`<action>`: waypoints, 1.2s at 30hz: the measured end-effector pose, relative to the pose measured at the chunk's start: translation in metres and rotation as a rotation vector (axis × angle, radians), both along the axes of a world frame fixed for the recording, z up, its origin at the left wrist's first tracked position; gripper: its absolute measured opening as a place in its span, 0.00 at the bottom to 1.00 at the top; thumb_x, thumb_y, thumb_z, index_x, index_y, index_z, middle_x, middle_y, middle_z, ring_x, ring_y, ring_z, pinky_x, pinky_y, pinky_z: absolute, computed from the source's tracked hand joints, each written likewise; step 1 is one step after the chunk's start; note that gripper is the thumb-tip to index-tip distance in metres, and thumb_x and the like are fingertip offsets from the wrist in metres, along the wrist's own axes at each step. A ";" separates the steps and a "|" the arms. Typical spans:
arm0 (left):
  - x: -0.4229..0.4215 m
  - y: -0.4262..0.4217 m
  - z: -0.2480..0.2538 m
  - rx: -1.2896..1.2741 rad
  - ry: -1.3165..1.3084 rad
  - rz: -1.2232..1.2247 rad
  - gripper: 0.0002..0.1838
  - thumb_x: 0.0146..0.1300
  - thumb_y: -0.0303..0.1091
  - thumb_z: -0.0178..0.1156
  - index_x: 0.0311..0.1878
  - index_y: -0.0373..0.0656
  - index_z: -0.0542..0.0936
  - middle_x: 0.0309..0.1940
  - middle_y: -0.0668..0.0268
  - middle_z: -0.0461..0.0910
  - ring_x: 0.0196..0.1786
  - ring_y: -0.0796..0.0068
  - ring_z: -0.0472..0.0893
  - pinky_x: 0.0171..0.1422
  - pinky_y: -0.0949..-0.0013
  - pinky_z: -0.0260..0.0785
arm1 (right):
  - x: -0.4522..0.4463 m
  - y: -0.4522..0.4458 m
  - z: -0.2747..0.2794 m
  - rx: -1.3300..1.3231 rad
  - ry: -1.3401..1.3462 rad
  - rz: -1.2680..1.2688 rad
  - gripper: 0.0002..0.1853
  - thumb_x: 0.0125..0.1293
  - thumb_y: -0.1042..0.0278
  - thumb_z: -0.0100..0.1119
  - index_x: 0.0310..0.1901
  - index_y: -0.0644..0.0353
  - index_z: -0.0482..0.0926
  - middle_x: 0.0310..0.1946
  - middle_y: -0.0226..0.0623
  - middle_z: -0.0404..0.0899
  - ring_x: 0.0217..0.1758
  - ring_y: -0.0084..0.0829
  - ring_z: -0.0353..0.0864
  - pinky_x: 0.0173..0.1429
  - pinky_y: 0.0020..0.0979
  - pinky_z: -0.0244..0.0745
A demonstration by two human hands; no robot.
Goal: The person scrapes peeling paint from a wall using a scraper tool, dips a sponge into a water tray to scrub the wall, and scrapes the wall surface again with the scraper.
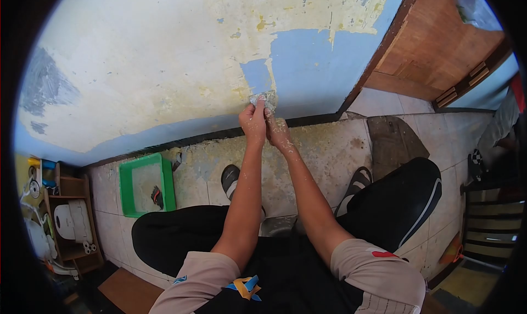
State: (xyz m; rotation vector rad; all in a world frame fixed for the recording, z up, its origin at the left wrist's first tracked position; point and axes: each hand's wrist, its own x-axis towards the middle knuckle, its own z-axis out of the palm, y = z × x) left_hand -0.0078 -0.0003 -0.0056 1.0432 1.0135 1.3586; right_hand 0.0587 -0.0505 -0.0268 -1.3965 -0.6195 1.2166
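1. We see the left hand (252, 123) with its fingers curled closed around a small crusted tool (254, 99), its raised thumb near the tool's upper end
2. Our right hand (279, 131) is spattered with pale residue and sits just beside the left; its fingertips are hidden, so we cannot tell whether they grip the tool too
3. We find the tool up against the wall (164, 67), low down, just below a small bare blue patch (256, 75)
4. Around it we see cream coating with ragged edges, and a larger blue area (324, 61) to the right in view
5. Below the hands, pale crumbs and smears cover the floor (313, 149) between two sandalled feet
6. To the left in view we have a green tray (124, 187) holding a small dark-and-red object (157, 197)
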 end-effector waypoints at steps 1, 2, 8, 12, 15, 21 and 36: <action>-0.001 0.000 0.001 -0.013 0.001 -0.017 0.17 0.70 0.37 0.64 0.25 0.39 0.80 0.20 0.76 0.74 0.23 0.88 0.66 0.27 0.76 0.57 | -0.001 -0.001 0.003 -0.013 -0.012 -0.006 0.32 0.71 0.35 0.54 0.27 0.61 0.78 0.14 0.26 0.70 0.18 0.20 0.66 0.24 0.31 0.59; -0.003 0.000 0.001 -0.028 0.002 -0.032 0.14 0.70 0.37 0.64 0.29 0.40 0.83 0.21 0.76 0.76 0.22 0.88 0.68 0.27 0.78 0.58 | -0.003 -0.003 0.006 -0.027 -0.024 -0.010 0.32 0.70 0.34 0.54 0.26 0.60 0.77 0.14 0.26 0.69 0.17 0.20 0.66 0.23 0.31 0.59; -0.002 0.005 -0.005 -0.074 -0.040 -0.021 0.12 0.69 0.35 0.65 0.31 0.39 0.83 0.22 0.76 0.76 0.22 0.88 0.69 0.27 0.79 0.58 | -0.004 0.000 -0.001 -0.037 -0.036 -0.006 0.34 0.70 0.33 0.54 0.22 0.60 0.75 0.14 0.27 0.69 0.17 0.21 0.66 0.23 0.31 0.59; 0.001 -0.001 0.007 -0.078 -0.076 -0.011 0.21 0.69 0.36 0.66 0.20 0.39 0.76 0.18 0.75 0.74 0.22 0.88 0.66 0.27 0.75 0.56 | -0.006 0.005 -0.007 0.011 -0.043 -0.032 0.33 0.71 0.34 0.54 0.21 0.60 0.75 0.13 0.28 0.68 0.17 0.23 0.66 0.24 0.32 0.60; 0.002 0.002 0.024 -0.077 -0.096 0.000 0.19 0.69 0.36 0.65 0.22 0.40 0.78 0.19 0.75 0.74 0.23 0.88 0.66 0.27 0.76 0.57 | 0.000 0.008 0.021 0.028 -0.162 -0.049 0.33 0.72 0.37 0.54 0.21 0.61 0.75 0.13 0.28 0.69 0.18 0.22 0.66 0.25 0.32 0.60; 0.003 0.003 0.104 0.040 -0.191 -0.011 0.15 0.71 0.36 0.63 0.26 0.41 0.81 0.19 0.76 0.73 0.23 0.89 0.66 0.27 0.77 0.57 | 0.012 0.020 0.084 0.151 -0.216 0.046 0.30 0.74 0.43 0.54 0.24 0.64 0.78 0.14 0.28 0.69 0.22 0.20 0.66 0.27 0.32 0.62; 0.000 -0.004 -0.009 -0.109 -0.076 -0.059 0.13 0.69 0.37 0.65 0.31 0.40 0.82 0.24 0.73 0.78 0.24 0.86 0.74 0.28 0.78 0.65 | 0.009 0.003 -0.019 -0.023 -0.203 0.048 0.34 0.73 0.36 0.49 0.37 0.68 0.83 0.19 0.38 0.76 0.25 0.29 0.75 0.32 0.37 0.68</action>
